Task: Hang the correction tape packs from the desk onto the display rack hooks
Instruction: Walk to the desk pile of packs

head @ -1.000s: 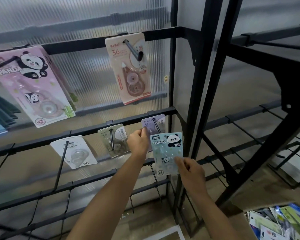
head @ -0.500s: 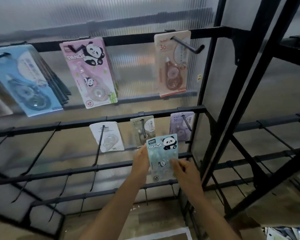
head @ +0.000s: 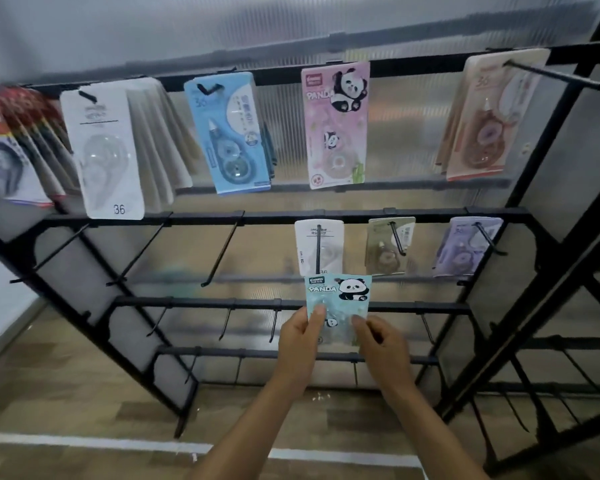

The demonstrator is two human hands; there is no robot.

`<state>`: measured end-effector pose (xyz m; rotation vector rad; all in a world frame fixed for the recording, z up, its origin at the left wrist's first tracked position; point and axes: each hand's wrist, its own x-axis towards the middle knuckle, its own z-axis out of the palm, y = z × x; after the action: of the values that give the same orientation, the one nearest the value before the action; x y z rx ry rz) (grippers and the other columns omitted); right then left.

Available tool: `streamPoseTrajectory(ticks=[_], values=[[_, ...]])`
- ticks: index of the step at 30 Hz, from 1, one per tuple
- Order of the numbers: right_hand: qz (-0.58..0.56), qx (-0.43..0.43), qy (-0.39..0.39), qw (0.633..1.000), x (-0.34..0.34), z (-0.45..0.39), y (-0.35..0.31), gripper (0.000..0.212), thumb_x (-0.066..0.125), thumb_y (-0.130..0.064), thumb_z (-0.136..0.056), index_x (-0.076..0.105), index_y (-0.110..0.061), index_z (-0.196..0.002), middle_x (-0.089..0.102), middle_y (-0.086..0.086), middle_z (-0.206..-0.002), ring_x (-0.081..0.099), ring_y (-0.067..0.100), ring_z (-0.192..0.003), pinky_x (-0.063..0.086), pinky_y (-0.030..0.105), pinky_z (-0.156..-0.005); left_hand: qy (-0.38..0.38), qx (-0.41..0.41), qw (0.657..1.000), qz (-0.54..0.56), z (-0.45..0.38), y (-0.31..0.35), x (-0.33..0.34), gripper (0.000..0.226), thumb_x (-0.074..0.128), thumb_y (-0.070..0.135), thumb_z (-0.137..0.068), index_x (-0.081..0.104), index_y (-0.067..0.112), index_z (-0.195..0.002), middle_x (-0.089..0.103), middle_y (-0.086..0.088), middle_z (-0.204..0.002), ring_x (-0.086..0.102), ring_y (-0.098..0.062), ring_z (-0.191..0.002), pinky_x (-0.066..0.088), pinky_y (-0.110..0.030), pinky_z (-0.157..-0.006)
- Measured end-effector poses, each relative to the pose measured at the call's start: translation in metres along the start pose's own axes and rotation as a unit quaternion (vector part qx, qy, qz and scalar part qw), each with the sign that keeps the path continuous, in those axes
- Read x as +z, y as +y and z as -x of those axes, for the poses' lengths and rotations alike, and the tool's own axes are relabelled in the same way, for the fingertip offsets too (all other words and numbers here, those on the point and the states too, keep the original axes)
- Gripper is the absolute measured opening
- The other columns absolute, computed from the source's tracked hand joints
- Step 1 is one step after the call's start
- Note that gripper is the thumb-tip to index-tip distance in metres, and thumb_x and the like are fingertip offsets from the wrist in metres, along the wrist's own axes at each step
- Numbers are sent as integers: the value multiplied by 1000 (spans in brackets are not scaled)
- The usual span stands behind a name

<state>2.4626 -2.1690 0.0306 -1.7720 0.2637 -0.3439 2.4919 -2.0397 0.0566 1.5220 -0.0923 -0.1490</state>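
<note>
Both hands have carried the blue panda pack (head: 338, 299) leftward, from beside the purple pack (head: 466, 245) to below the white pack (head: 318, 245). Left hand (head: 300, 344) and right hand (head: 378, 344) pinch its lower edges, upright before the rack (head: 291, 216), off any hook.

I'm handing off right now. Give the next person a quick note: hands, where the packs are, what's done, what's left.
Left hand and right hand both pinch the blue panda pack by its lower edges, upright in front of the display rack; it is on no hook.
Done: top-row hooks hold packs, including a pink panda pack; three small packs hang middle row, right.
Left: hang this pack. Middle-left hooks and lower rows are bare.
</note>
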Motion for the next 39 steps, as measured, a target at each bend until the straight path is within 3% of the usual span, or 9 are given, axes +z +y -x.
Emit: streamPoseTrajectory(ticks=[5,10,12,16,21,25,28,34,39], values=[[18,-23,-28,999,18,7,-18,35,54,-34,-93,66,-6,-73,65,10,-71,58,26,-63,45,34,-55,12,32,999,20,2,4,-24,34,51,46,-85,68,21,-101,74,0,-97,71,-17,-89,57,-26,-69],[28,-32,-37,998,44,13,-29,37,56,-24,-94,56,-11,-59,57,1,-60,46,7,-52,36,22,-50,41,42,997,51,3,7,-52,33,54,42,-84,67,14,-98,75,-1,-91,72,-15,-82,55,-22,-62],[52,-41,-36,997,57,15,-32,41,58,-23,-93,49,-14,-55,51,3,-57,41,9,-53,33,23,-51,65,45,995,52,3,7,-65,34,56,43,-82,68,13,-94,75,-3,-87,71,-16,-79,56,-24,-60],[58,-53,-55,995,86,19,-43,32,59,-27,-92,62,-6,-69,61,7,-71,54,18,-64,43,26,-57,93,45,992,75,6,6,-92,32,58,41,-83,69,15,-100,75,-3,-93,72,-18,-84,56,-24,-61],[-10,-52,-57,997,121,22,-66,21,59,-24,-92,62,-24,-71,67,-3,-76,62,9,-67,45,18,-53,132,42,988,66,8,-1,-129,39,60,46,-79,69,12,-95,75,-7,-91,71,-19,-83,55,-31,-64],[-42,-50,-53,996,145,20,-80,21,59,-22,-93,61,-26,-72,66,-12,-69,59,1,-63,43,15,-54,150,45,987,43,6,-4,-154,38,59,48,-81,70,13,-92,74,-7,-89,70,-20,-82,55,-36,-69],[-53,-50,-44,996,159,18,-90,19,58,-23,-93,63,-30,-76,69,-10,-77,66,7,-72,49,20,-58,146,41,987,47,5,-4,-168,41,59,49,-80,70,11,-94,75,-7,-90,71,-22,-84,56,-36,-69],[-41,-50,-27,998,175,14,-90,15,57,-19,-94,65,-21,-82,70,-3,-78,66,14,-74,52,30,-63,123,38,991,28,-1,-2,-185,50,58,52,-79,68,6,-96,75,-7,-89,72,-20,-80,55,-29,-61],[-26,-39,-15,999,178,9,-84,18,56,-19,-94,63,-23,-79,70,-2,-78,64,11,-70,51,28,-60,133,26,991,1,-5,-5,-187,48,58,53,-79,69,9,-94,74,-8,-89,71,-26,-85,58,-44,-72]])
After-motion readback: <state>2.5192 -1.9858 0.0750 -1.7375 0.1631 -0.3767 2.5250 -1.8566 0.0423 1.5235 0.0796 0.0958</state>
